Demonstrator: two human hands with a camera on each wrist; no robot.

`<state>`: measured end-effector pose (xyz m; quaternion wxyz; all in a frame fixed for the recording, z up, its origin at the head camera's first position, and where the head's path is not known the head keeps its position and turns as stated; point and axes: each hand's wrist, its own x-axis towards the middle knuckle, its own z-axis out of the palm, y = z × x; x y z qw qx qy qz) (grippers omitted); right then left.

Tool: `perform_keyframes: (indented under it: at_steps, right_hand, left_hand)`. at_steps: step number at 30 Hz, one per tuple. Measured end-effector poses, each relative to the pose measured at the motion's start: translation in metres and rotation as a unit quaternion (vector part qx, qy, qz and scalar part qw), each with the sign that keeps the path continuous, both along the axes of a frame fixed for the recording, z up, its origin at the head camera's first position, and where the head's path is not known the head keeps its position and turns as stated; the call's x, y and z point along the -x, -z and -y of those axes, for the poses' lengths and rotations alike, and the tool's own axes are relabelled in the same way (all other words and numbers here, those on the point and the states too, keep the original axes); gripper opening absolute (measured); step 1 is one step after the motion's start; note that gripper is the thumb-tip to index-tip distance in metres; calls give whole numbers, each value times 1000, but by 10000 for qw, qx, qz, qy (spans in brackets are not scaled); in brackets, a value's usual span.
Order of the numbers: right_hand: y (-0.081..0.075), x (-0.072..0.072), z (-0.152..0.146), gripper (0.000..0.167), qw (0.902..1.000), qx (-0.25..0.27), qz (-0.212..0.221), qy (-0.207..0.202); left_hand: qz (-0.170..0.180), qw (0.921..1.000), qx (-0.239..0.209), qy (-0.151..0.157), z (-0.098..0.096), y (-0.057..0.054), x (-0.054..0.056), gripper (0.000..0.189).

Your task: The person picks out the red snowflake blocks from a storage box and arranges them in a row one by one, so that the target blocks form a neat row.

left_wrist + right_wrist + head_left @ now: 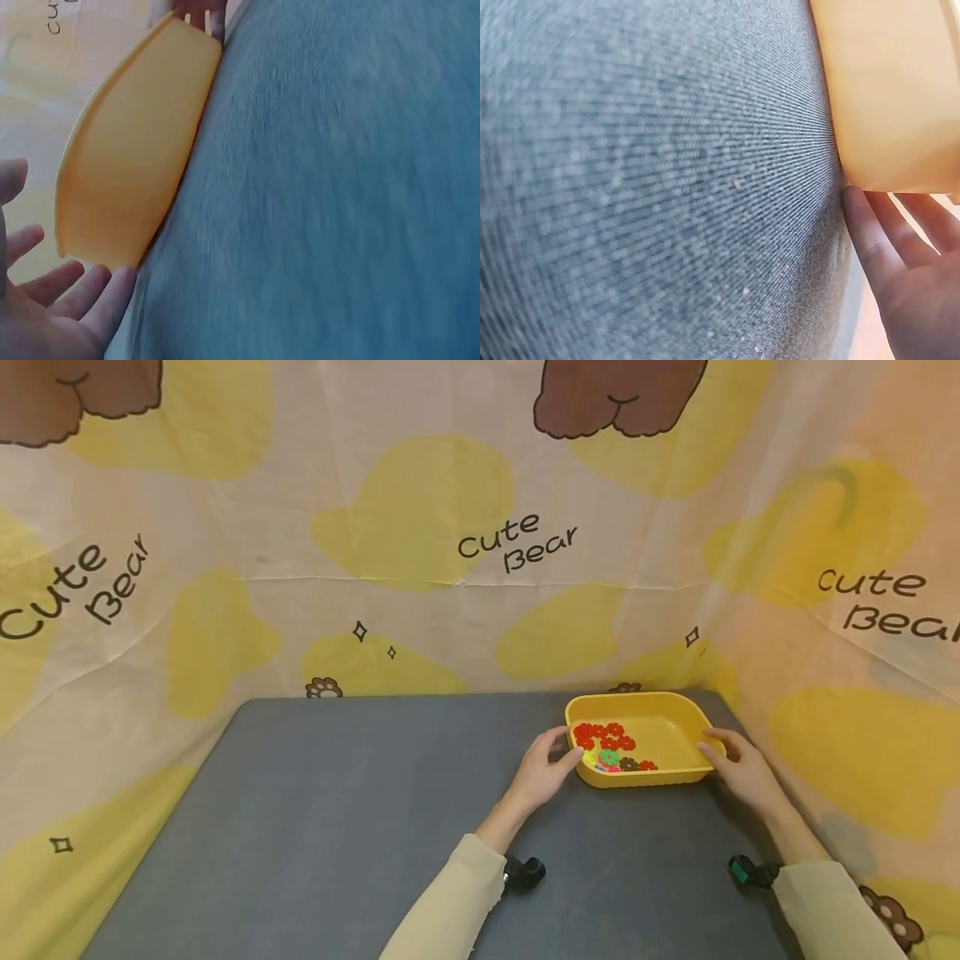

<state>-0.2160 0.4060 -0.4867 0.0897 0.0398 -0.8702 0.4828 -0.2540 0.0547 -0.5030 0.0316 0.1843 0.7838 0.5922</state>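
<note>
Pale cream fabric sleeves (450,902) stretched over a dark grey, cloth-textured table (300,810), where a yellow, rounded rectangular plastic tray (667,735) sat near the far right corner. The left hand (542,772) and right hand (750,781) touched its opposite ends, fingers extended and slightly spread, not wrapped round it. So light a hold could have let one end slip if lifted. Red flower-edged plastic discs (609,744) crowded the left half; that lopsided load could have tipped or slid.
</note>
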Motion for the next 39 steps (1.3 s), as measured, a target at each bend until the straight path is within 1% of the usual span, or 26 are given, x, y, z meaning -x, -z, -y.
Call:
perform_keyframes:
  at_steps: [3,7,13,17,21,25,28,34,39]
  right_hand:
    - [-1,2,2,53,10000,42,8,8]
    - [-2,4,6,51,9998,171,30,-13]
    - [-5,0,12,54,9994,190,282,19]
    - [-7,-3,17,55,9986,242,477,1]
    - [-10,-8,28,55,9977,316,598,-15]
    - [-13,-12,43,54,9971,364,670,21]
    - [-13,-14,53,55,9963,421,745,-6]
    - [-15,-18,75,55,9950,518,856,15]
    - [-15,-19,95,54,9944,552,895,55]
  left_hand:
    - [127,9999,-41,-49,-5,-1,0,57]
    - [201,9997,-110,-130,-8,0,0,55]
    - [153,9994,-61,-313,-9,1,0,55]
    - [119,9991,-24,-400,-4,1,0,53]
    - [133,9991,-15,-398,6,0,-1,52]
    - [130,9988,60,-467,18,-2,-3,52]
    - [120,9984,103,-534,28,-5,-4,52]
    - [200,9982,111,-547,51,-8,-7,50]
    - [202,9975,246,-624,70,-10,-10,51]
